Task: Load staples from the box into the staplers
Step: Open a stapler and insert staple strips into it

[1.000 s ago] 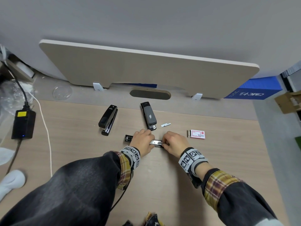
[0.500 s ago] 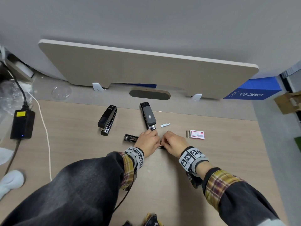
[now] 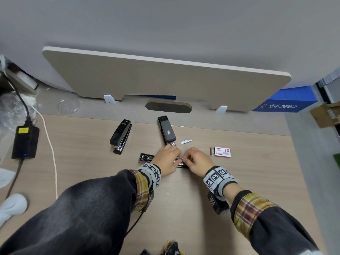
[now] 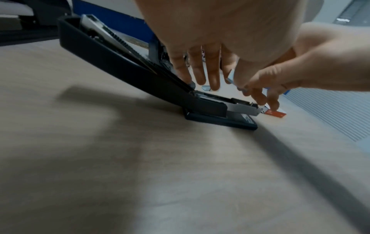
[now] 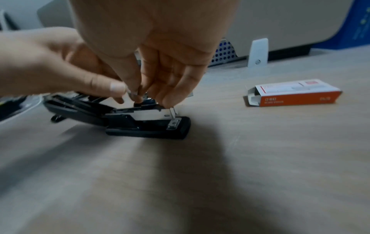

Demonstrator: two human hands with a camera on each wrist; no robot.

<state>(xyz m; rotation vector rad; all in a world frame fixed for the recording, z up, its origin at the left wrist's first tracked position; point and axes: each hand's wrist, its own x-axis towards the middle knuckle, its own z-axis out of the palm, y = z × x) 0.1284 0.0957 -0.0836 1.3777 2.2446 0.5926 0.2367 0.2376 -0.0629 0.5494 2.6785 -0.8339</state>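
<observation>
An opened black stapler point(image 3: 182, 165) lies on the desk, its lid point(image 4: 112, 63) swung back and its metal magazine point(image 5: 150, 114) exposed. My left hand point(image 3: 173, 157) and right hand point(image 3: 186, 159) meet just above the magazine. Both pinch a short staple strip point(image 3: 181, 158) between thumb and fingertips. The strip point(image 4: 233, 77) hangs a little above the magazine's front. The red and white staple box point(image 3: 221, 152) lies open-ended to the right. Two shut black staplers point(image 3: 121, 136) point(image 3: 166, 130) lie further back. A loose staple piece point(image 3: 186, 141) rests beside the second one.
A black power adapter point(image 3: 24, 142) with a white cable point(image 3: 49, 144) lies at the desk's left. A beige divider panel point(image 3: 165, 80) stands along the back. A blue box point(image 3: 287, 102) is at the back right. A clear round lid point(image 3: 69, 105) lies at the back left.
My left hand slid right along the opened stapler to meet my right hand. The bare magazine between them is now covered, and the staple strip is pinched by both hands.
</observation>
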